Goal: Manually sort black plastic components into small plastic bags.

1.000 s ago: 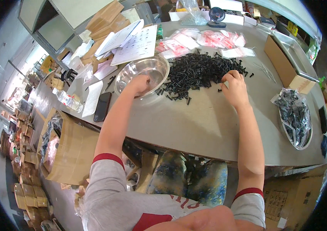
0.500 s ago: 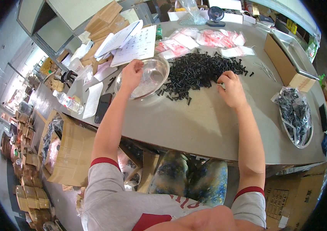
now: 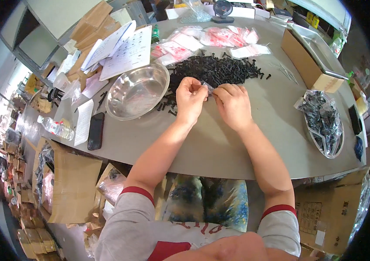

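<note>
In front of the heap of black screws [image 3: 224, 69], my two hands meet. My left hand [image 3: 190, 102] pinches a small clear plastic bag [image 3: 207, 87] between thumb and fingers. My right hand [image 3: 235, 106] is closed at the bag's other side, fingertips pressed together; anything inside them is hidden. To the left of my left hand stands a round shiny metal bowl [image 3: 116, 96], with small clear bags lying in its bottom. Behind the screws lie several flat clear bags with red markings [image 3: 228, 37].
A carton with a metal tray [image 3: 311, 65] stands at the right, thin pale sticks [image 3: 286, 71] beside it. Nearer is an oval dish of bagged black parts [image 3: 323, 124]. A phone [image 3: 96, 131], a plastic bottle [image 3: 56, 127] and paper sheets [image 3: 128, 50] are left; a small fan [image 3: 223, 11] stands behind.
My left hand has left the metal bowl and now holds a small clear bag. My right hand has come from the screws' right side to meet it. The view has shifted somewhat.
</note>
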The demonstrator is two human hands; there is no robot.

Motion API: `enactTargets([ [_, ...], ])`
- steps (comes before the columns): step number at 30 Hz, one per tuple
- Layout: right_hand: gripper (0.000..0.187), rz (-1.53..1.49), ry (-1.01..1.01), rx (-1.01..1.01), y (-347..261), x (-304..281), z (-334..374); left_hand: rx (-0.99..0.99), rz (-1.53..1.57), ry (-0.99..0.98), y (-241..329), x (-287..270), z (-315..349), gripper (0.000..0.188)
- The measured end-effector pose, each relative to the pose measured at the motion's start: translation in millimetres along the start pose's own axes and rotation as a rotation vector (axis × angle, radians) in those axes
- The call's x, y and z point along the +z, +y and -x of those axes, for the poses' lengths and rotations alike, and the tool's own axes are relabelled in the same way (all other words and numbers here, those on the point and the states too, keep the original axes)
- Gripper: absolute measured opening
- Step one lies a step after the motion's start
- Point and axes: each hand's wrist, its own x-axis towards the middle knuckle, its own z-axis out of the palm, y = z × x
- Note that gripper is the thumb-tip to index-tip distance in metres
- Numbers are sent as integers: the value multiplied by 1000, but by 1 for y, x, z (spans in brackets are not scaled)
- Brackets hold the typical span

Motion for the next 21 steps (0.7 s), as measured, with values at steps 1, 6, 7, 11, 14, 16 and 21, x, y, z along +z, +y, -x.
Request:
enactTargets([
  [1, 13, 3, -8, 6, 1, 2, 0, 17, -8, -1, -3, 0, 1, 12],
  [6, 4, -222, -65, 225, 5, 7, 1, -114, 143, -47, -10, -1, 9, 13],
  [7, 4, -224, -68, 224, 5, 7, 0, -190, 185, -82, -11, -3, 11, 15],
  [11, 8, -427, -157, 426, 9, 3, -1, -135, 151, -226, -20, -7, 12, 14],
  [14, 9, -449, -235, 481, 8, -1, -3, -145, 100, -240, -15, -9, 11, 13],
  [16, 9, -446, -279, 494, 7, -2, -4, -146, 83, -231, -15, -10, 11, 13],
  [21, 16, -397, -74, 236, 5, 3, -1, -192, 15, -194, -13, -10, 9, 11],
])
